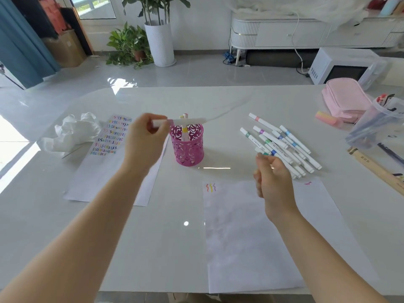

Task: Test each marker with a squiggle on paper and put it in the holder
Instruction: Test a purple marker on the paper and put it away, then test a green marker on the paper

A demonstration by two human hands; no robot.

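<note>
Left hand is raised at about 11 o'clock, with a white marker pinched in the fingertips and held roughly level. Its far end sits right over the pink holder at 12 o'clock, where a couple of markers are already stood upright. Right hand is lifted at about 2 o'clock with fingers loosely curled, and nothing seems to be gripped. Just past it, a pile of white markers is spread on the table. A sheet is laid at 5 o'clock, with three squiggles drawn in its top left corner and one more at the top right. A second sheet, packed with rows of squiggles, is found at 10 o'clock, with a crumpled white wad beside it. A pink case is parked way out at 2 o'clock.
</note>
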